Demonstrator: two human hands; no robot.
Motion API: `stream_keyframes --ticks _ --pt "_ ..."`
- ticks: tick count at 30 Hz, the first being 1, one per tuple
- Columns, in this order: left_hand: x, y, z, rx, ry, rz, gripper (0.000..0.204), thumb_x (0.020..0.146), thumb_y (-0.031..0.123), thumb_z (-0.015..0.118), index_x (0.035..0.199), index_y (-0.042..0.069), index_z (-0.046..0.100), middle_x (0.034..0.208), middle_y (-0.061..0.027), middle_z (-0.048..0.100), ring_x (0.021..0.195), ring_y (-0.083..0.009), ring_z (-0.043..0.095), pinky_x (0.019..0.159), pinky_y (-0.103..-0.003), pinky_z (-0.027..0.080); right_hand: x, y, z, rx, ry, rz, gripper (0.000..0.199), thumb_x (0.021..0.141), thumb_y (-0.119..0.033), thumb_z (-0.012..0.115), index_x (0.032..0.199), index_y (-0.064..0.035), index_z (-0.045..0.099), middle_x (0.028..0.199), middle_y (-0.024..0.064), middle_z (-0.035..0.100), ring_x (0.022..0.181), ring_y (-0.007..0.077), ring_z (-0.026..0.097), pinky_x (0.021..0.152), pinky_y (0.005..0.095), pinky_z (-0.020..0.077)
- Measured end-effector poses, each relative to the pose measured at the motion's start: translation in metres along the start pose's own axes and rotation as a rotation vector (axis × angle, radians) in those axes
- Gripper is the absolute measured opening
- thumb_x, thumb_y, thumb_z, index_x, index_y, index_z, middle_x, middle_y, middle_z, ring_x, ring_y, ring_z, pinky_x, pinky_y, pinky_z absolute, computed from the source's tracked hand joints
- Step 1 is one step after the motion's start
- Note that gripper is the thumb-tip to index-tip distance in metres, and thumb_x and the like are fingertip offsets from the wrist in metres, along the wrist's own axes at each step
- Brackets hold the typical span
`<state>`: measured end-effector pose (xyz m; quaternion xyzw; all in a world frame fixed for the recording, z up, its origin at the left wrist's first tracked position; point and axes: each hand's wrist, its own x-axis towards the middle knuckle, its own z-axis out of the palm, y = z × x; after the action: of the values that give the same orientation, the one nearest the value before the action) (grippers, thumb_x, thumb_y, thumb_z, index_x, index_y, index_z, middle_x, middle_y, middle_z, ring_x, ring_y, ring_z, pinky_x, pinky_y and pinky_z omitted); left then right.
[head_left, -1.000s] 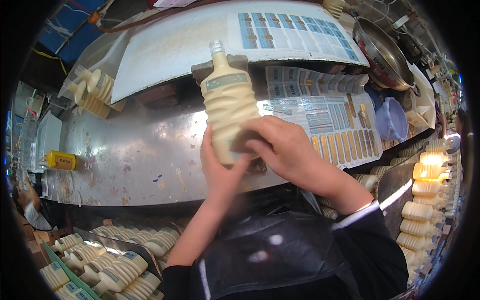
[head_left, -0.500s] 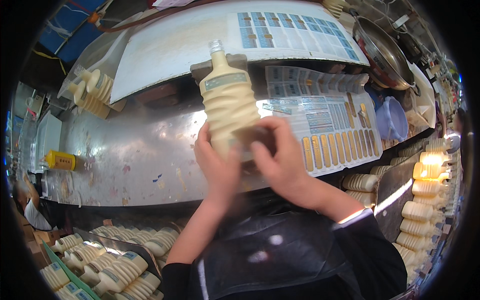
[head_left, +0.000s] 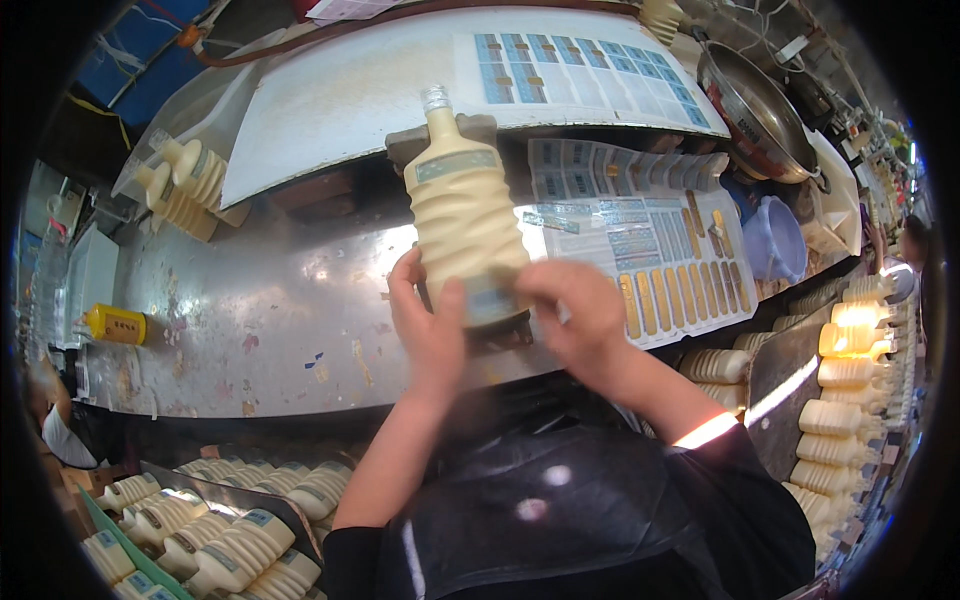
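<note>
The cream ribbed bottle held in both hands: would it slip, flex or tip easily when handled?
The cream ribbed bottle probably grips well, since spiral ridges give the left hand and right hand purchase. It looks rigid, likely fairly heavy if full. Tall with a narrow neck, it may tip if nudged.

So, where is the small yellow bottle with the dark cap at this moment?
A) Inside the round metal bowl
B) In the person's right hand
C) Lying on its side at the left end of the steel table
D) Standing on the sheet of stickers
C: the small yellow bottle lies on its side at the far left of the steel table, away from both hands.
</note>
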<state>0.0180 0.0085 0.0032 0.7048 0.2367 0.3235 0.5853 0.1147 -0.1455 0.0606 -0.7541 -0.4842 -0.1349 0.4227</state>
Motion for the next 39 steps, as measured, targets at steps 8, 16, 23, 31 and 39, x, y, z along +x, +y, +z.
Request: stream_keyframes --ticks 8,16,23,31,39 --pt "0.007 -0.002 -0.019 -0.318 -0.013 -0.215 0.036 0.101 0.016 0.060 0.132 -0.002 0.058 0.123 -0.0119 0.063 0.116 -0.0190 0.057 0.103 -0.034 0.045 0.027 -0.042 -0.007 -0.227 -0.179 -0.214 0.032 0.075 -0.005 0.070 0.108 -0.0034 0.072 0.105 0.0084 0.070 0.091 0.0233 0.070 0.076 0.0349 0.0551" --pt "-0.001 0.002 -0.022 -0.373 -0.058 -0.277 0.039 0.108 0.022 0.049 0.141 0.002 0.056 0.114 -0.0048 0.059 0.109 -0.0137 0.055 0.097 -0.030 0.044 -0.003 -0.049 0.015 0.063 -0.254 -0.084 0.023 0.089 -0.007 0.064 0.111 -0.0028 0.067 0.091 0.0139 0.069 0.079 0.0346 0.069 0.066 0.0430 0.0544" --pt "-0.019 0.002 -0.001 0.344 0.040 0.162 0.077 0.088 0.034 0.070 0.148 -0.002 0.039 0.135 -0.0202 0.050 0.128 -0.0377 0.044 0.113 -0.052 0.029 0.014 -0.035 0.001 -0.062 -0.082 0.483 0.034 0.091 -0.019 0.074 0.117 -0.0065 0.057 0.076 0.0167 0.072 0.067 0.0319 0.073 0.062 0.0391 0.0566" --pt "-0.006 -0.001 0.010 0.309 0.064 0.158 0.065 0.096 0.030 0.058 0.149 -0.003 0.038 0.132 -0.0212 0.051 0.124 -0.0376 0.046 0.111 -0.051 0.029 0.010 -0.011 -0.007 0.068 -0.141 0.718 0.036 0.094 -0.028 0.065 0.121 -0.0072 0.053 0.076 0.0235 0.070 0.073 0.0447 0.070 0.068 0.0519 0.0543" --pt "-0.011 0.013 0.010 0.445 0.018 0.151 0.076 0.089 0.028 0.065 0.151 -0.003 0.035 0.139 -0.0231 0.048 0.132 -0.0407 0.041 0.116 -0.053 0.024 0.005 -0.021 0.004 0.035 -0.183 0.551 0.035 0.095 -0.024 0.068 0.124 -0.0107 0.055 0.068 0.0166 0.065 0.062 0.0363 0.067 0.058 0.0429 0.0499"
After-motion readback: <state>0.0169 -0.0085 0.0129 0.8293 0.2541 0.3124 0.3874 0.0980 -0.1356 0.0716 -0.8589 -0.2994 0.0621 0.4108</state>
